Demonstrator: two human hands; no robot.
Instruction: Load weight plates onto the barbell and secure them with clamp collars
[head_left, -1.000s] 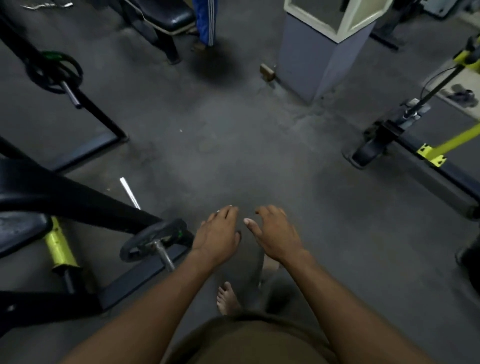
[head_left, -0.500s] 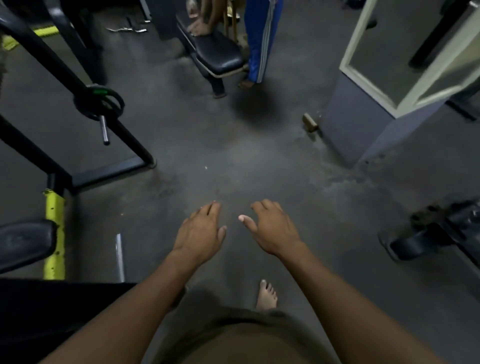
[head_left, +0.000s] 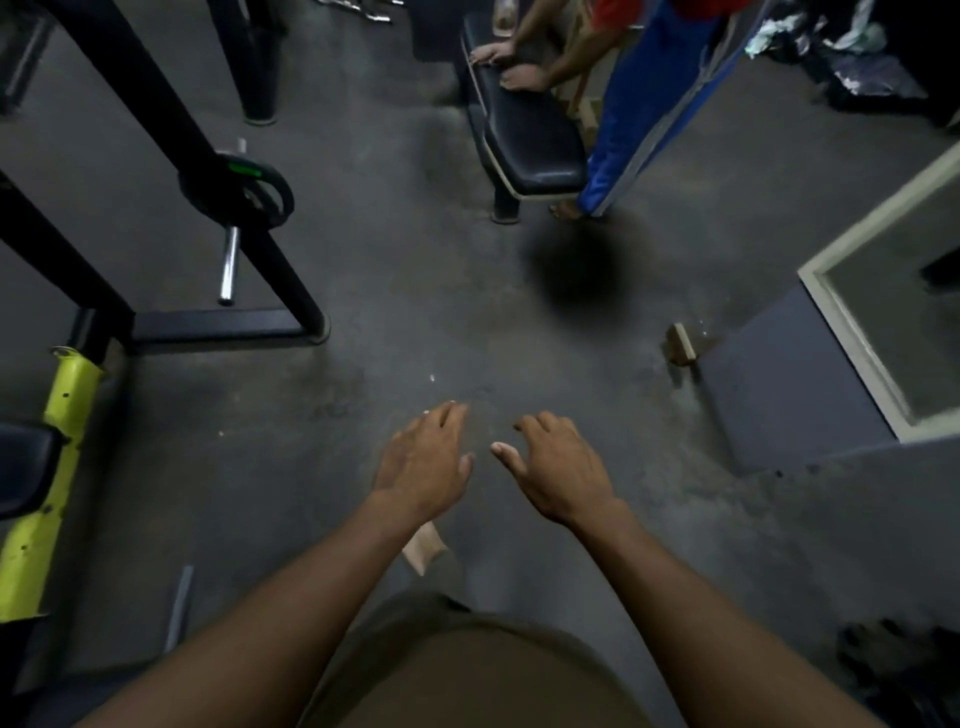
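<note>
— Dark grey gym floor all round. Weights?
— On the black rack, upper left: weight plate on the barbell sleeve.
— Hands?
— Left hand and right hand side by side, well apart from it, loose-fingered, holding nothing.
— Beyond?
— Black bench, another person beside.

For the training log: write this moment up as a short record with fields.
left hand: open, holds nothing, held out over the floor
right hand: open, holds nothing, beside the left, apart from it
weight plate: dark, on a bar at the black rack, upper left
bar end: bare metal sticking out past the plate; no collar seen on it
bench: black pad ahead, another person's hands resting on it
floor: grey, worn
</note>
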